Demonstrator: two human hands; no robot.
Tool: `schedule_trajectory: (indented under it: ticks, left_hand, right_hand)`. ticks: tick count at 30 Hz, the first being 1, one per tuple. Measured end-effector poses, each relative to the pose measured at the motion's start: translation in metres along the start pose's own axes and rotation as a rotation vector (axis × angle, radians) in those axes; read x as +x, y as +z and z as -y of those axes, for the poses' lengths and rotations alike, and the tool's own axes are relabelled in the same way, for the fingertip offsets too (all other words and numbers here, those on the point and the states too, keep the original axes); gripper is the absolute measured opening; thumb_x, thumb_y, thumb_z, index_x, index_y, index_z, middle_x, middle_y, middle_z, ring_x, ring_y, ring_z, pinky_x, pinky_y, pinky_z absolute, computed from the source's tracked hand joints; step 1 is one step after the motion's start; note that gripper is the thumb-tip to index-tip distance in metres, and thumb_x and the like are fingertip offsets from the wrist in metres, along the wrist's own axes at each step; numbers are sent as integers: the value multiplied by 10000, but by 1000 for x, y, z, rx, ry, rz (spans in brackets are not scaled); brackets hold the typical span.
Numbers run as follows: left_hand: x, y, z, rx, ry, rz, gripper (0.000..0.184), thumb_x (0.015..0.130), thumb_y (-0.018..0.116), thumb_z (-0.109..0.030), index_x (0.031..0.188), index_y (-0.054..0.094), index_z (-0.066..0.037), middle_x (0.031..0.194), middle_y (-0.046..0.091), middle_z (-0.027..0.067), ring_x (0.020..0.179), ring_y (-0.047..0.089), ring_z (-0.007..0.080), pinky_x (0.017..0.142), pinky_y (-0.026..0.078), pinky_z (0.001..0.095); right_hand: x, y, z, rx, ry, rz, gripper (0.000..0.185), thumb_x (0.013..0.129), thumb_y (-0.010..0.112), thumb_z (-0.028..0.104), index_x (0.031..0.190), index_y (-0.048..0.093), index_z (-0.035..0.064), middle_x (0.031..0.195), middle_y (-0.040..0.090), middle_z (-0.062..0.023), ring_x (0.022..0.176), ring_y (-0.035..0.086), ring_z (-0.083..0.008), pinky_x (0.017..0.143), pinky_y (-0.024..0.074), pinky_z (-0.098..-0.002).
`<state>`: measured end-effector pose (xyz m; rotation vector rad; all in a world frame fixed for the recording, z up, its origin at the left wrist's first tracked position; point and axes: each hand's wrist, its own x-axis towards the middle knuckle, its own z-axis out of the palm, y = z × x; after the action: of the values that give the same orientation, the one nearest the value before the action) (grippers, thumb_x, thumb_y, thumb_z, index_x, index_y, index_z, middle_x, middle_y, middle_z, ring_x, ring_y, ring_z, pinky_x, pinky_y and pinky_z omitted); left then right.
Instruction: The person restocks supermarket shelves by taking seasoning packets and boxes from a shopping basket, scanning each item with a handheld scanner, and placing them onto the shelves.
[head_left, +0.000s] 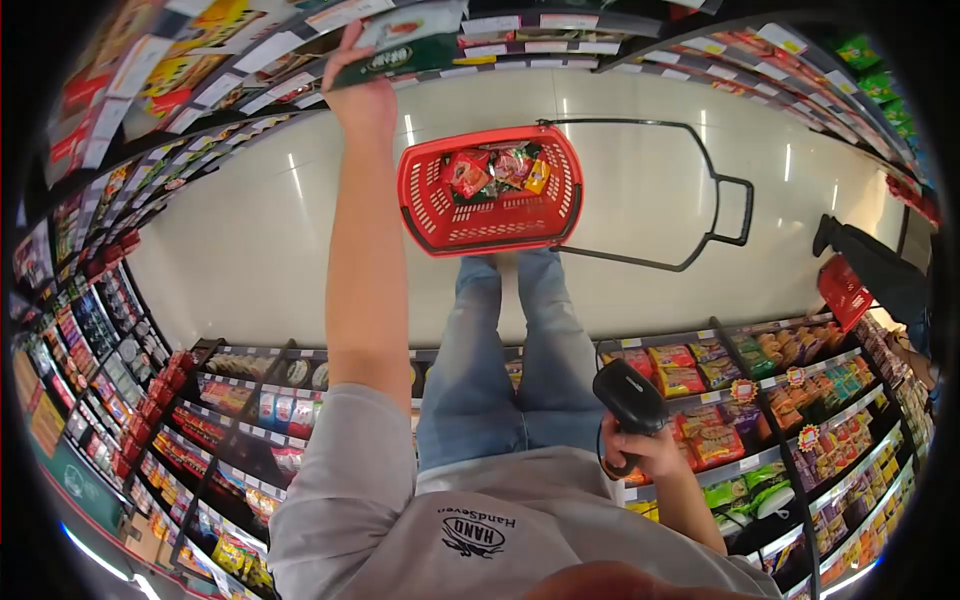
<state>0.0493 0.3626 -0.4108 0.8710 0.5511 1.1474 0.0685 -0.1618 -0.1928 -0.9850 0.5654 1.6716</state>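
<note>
My left hand [362,88] reaches out to the shelves at the top of the head view. Its fingers are closed on the left end of a dark green and white package [408,50] with a food picture on it. Close to my body at the lower right, my right hand [645,447] grips the handle of a black barcode scanner [630,396]. A red shopping basket [490,237] stands on the floor just ahead of my feet. Several small snack packets [468,173] lie inside it, red, green and yellow.
The basket's long black handle [712,160] stretches right over the pale tiled floor [620,200]. Stocked shelves [250,85] curve along the top and left. Snack shelves [715,395] stand behind me. At the far right are another person's leg [880,262] and a second red basket [843,290].
</note>
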Motion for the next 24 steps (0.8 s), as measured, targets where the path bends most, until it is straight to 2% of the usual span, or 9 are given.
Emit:
schedule_trajectory:
  ticks: [6, 8, 11, 13, 15, 17, 21, 23, 24]
  left_hand:
    - [27, -20, 38, 6, 38, 76, 129, 819, 541, -34, 873, 651, 6, 1304, 545, 180, 1168, 549, 303, 1045, 431, 467]
    - [21, -7, 48, -60, 33, -64, 236, 822, 539, 9, 1041, 623, 34, 1135, 604, 150, 1034, 612, 271, 902, 502, 346]
    - [50, -23, 63, -100, -89, -87, 217, 782, 547, 16, 974, 648, 14, 1149, 596, 149, 1006, 610, 296, 868, 511, 370]
    - [57, -19, 65, -14, -38, -103, 240, 826, 573, -12, 1059, 609, 32, 1137, 597, 132, 968, 598, 254, 854, 504, 350]
    - [52, -1, 68, 422, 104, -113, 318, 868, 607, -50, 1169, 547, 36, 1086, 596, 94, 902, 578, 186, 798, 485, 286]
    - [54, -1, 66, 456, 141, -129, 416, 895, 649, -108, 1251, 485, 29, 1045, 583, 62, 868, 549, 131, 766, 461, 245]
    - [2, 48, 20, 719, -164, -213, 410, 916, 662, -205, 1222, 512, 23, 1013, 572, 46, 902, 540, 105, 843, 464, 257]
    - [-15, 54, 14, 452, -397, -151, 416, 924, 649, -219, 1223, 505, 32, 983, 561, 34, 893, 541, 107, 880, 473, 275]
    - [-17, 47, 6, 499, -494, 43, 547, 928, 639, -221, 1333, 420, 76, 1183, 563, 117, 1055, 562, 169, 962, 463, 311]
  right_hand:
    - [33, -16, -9, 80, 113, -42, 321, 757, 694, -3, 1064, 599, 9, 734, 578, -70, 525, 544, -155, 518, 471, -325]
    - [38, -17, -12, 100, 113, -38, 317, 750, 696, -2, 1051, 597, 0, 718, 574, -68, 515, 541, -157, 509, 469, -324]
    - [44, -20, -13, 127, 127, -30, 319, 742, 698, -2, 1044, 595, -7, 709, 574, -69, 508, 538, -157, 500, 462, -320]
    - [48, -21, -14, 126, 128, -22, 320, 741, 702, 0, 1042, 596, -7, 710, 574, -69, 509, 539, -157, 499, 459, -317]
    - [50, -20, -14, 124, 129, -13, 320, 739, 706, 3, 1040, 596, -6, 711, 575, -69, 510, 539, -157, 497, 457, -314]
    - [53, -16, -11, 156, 145, -39, 322, 739, 713, 7, 1040, 600, -4, 712, 578, -69, 509, 537, -156, 494, 453, -310]
    - [57, -17, -13, 129, 136, -15, 329, 743, 718, 12, 1050, 602, -1, 721, 582, -68, 519, 542, -151, 494, 452, -305]
    - [63, -17, -12, 126, 125, 8, 337, 750, 717, 11, 1067, 604, 1, 730, 586, -66, 533, 550, -145, 494, 450, -300]
    - [64, -16, -11, 117, 122, 3, 340, 757, 714, 7, 1077, 601, -2, 737, 589, -64, 543, 558, -139, 500, 452, -293]
